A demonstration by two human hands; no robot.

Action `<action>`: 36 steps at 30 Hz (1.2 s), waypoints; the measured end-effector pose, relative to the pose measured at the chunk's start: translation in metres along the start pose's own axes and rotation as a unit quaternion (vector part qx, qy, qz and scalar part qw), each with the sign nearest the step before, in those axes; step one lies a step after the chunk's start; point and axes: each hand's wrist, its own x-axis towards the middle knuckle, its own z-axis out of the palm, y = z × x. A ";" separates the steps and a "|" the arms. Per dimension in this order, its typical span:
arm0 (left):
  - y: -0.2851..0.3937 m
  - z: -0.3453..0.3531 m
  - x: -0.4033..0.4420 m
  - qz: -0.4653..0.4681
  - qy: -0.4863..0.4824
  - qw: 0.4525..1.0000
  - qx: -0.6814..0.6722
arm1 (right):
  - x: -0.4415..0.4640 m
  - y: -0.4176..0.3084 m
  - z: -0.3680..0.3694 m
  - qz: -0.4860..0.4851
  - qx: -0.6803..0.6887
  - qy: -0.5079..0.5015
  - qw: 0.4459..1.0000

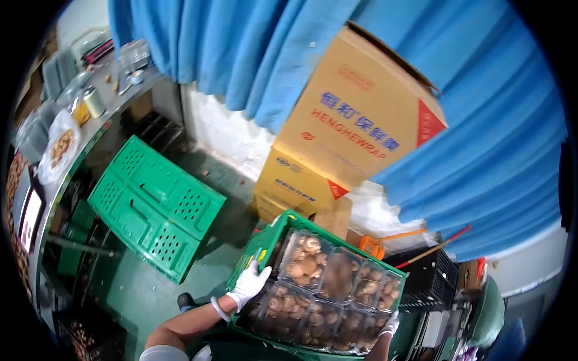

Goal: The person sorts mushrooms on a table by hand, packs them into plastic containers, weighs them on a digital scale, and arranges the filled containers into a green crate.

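Observation:
A green plastic crate (257,245) is in front of me at the lower middle, filled with several clear plastic packs of brown mushrooms (306,265). My left hand (248,286), in a white glove and with a pale bracelet at the wrist, grips the crate's left side, its thumb by the packs. At the opposite end, my right hand (390,325), also gloved in white, holds the right side near the corner. The crate wall hides part of the fingers of both hands.
Another green crate (158,207) shows its slotted face to the left. Behind mine stand stacked cardboard boxes (355,114) against a blue curtain (235,54). Black crates (428,280) lie to the right. A bench (90,141) at left carries a mushroom bag (62,147).

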 end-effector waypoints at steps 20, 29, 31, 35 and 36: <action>-0.014 0.018 0.008 0.113 0.082 0.990 0.036 | 0.016 -0.015 0.014 -0.010 -0.009 0.004 1.000; -0.018 -0.018 -0.020 0.178 0.117 0.974 0.079 | -0.084 -0.365 0.109 -0.413 0.200 -0.260 0.850; -0.066 -0.043 -0.043 0.122 0.137 0.979 0.089 | -0.177 -0.414 0.159 -0.470 0.175 -0.405 0.764; -0.210 -0.110 -0.167 -0.089 0.254 0.958 0.102 | -0.378 -0.420 0.200 -0.815 0.002 -0.349 0.464; -0.244 -0.124 -0.219 -0.170 0.318 0.929 0.087 | -0.416 -0.412 0.215 -0.857 -0.047 -0.345 0.380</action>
